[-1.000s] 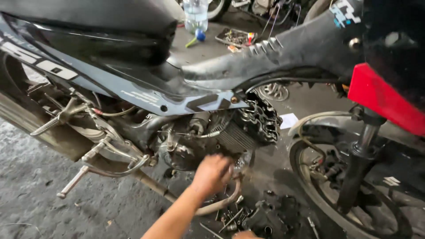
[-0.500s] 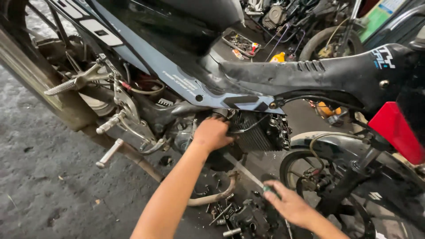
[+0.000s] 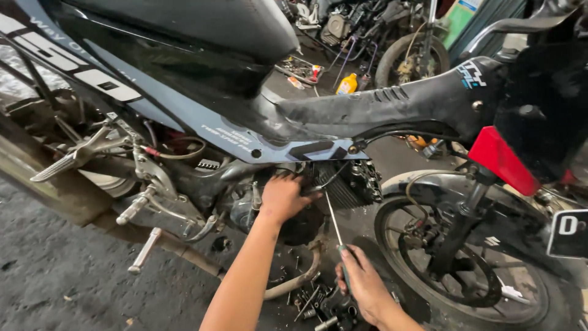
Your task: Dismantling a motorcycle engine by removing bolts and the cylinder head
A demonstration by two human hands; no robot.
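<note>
A: Under the grey side panel (image 3: 202, 125), at the engine (image 3: 343, 184) — left hand (image 3: 283, 197) is pressed onto the engine's side, fingers curled over a dark part there. Closed on it or just bracing, can't tell; the fingertips are hidden.

B: Right hand?

A: Right hand (image 3: 361, 285) is low, near the floor, wrapped around the handle of a long screwdriver (image 3: 335, 228). Firm closed grip. The shaft runs up and slightly left, and its tip meets the engine just beside the left hand's fingers.

B: Advice for doing it well?

A: My judgement: keep the shaft in line with whatever the tip sits in, push along the axis, and let the left hand steady the part so the tip doesn't skip toward those fingers. The tip is very close to them.

B: Arm pose?

A: Left forearm comes up from the bottom edge, nearly straight, wrist bent a bit forward. Right wrist is cocked, palm turned in, forearm entering bottom right.

B: Surroundings?

A: Loose bolts and small parts (image 3: 318, 303) lie on the floor beside the right hand, a curved exhaust pipe (image 3: 300, 279) just left of them, front wheel (image 3: 471, 257) to the right, footpeg (image 3: 144, 250) to the left.
</note>
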